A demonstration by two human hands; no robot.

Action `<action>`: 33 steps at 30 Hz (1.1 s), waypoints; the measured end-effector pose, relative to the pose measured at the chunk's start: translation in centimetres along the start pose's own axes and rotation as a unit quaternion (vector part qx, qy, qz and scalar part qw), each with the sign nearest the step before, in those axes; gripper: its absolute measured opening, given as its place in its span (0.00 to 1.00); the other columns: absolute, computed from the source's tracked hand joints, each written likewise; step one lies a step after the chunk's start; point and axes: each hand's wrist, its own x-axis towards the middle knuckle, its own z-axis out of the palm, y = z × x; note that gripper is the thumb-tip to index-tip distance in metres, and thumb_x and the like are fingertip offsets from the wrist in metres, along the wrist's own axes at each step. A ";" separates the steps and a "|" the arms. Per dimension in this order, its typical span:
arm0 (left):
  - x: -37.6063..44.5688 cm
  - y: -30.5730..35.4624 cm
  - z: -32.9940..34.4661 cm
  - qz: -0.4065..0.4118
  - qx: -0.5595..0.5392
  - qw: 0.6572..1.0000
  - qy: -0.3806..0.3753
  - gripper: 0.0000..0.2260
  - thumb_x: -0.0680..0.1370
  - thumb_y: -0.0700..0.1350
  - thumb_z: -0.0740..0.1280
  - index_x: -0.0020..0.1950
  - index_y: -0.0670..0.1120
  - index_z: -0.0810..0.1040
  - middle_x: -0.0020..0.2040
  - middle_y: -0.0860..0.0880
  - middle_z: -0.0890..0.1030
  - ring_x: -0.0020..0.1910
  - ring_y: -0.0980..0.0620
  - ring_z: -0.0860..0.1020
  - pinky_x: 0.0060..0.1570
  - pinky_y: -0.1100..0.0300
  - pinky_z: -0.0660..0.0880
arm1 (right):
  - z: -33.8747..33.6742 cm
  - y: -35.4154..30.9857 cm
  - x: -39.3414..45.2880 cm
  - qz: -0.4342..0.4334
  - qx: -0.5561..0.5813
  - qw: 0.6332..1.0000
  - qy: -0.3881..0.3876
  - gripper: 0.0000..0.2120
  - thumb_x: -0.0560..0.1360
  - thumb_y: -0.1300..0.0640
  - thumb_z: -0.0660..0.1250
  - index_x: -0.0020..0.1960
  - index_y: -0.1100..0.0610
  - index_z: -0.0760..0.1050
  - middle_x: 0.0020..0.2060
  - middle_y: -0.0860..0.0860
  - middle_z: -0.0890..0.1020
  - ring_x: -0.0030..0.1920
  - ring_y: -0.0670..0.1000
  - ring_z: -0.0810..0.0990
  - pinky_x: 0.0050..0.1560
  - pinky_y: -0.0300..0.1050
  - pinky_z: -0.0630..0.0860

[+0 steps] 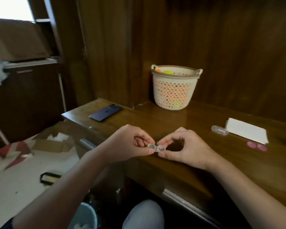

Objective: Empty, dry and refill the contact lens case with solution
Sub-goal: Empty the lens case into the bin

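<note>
Above front edge of dark wooden table point(139, 123): clear plastic two-well contact lens case point(156, 147), caps off, held level between both hands. Left hand point(129, 144) pinches left end, thumb below, fingers curled above. Right hand point(185, 147) pinches right end likewise. Near right edge: two pink round caps point(256, 146) just beside white paper stack point(247, 133); small clear oval container point(219, 130) touching stack's left side. Back edge: cream perforated basket point(175, 88). Back-left corner: dark blue phone point(105, 112), face down.
</note>
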 end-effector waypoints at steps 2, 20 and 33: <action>-3.1 -1.0 -1.8 -0.026 0.006 1.000 0.010 0.10 0.74 0.54 0.80 0.54 0.58 0.88 0.48 0.64 0.87 0.47 0.62 0.84 0.44 0.69 0.79 | 2.5 -1.8 1.3 -0.026 0.014 0.999 -0.024 0.13 0.71 0.32 0.78 0.54 0.30 0.85 0.48 0.30 0.85 0.57 0.37 0.76 0.52 0.49 0.74; -23.8 -16.9 -8.0 -0.197 0.024 0.971 0.137 0.07 0.76 0.50 0.80 0.53 0.58 0.89 0.45 0.60 0.85 0.44 0.56 0.81 0.41 0.65 0.79 | 27.4 -9.7 11.2 -0.052 0.094 0.975 -0.197 0.11 0.73 0.45 0.81 0.55 0.39 0.87 0.48 0.30 0.86 0.54 0.39 0.79 0.59 0.52 0.78; -28.6 -25.7 -5.0 -0.335 0.003 0.925 0.182 0.07 0.80 0.50 0.75 0.58 0.54 0.85 0.52 0.59 0.83 0.47 0.62 0.82 0.45 0.66 0.80 | 37.4 -7.5 14.6 -0.122 -0.051 0.964 -0.232 0.13 0.74 0.41 0.78 0.57 0.39 0.84 0.45 0.36 0.83 0.53 0.40 0.76 0.56 0.48 0.79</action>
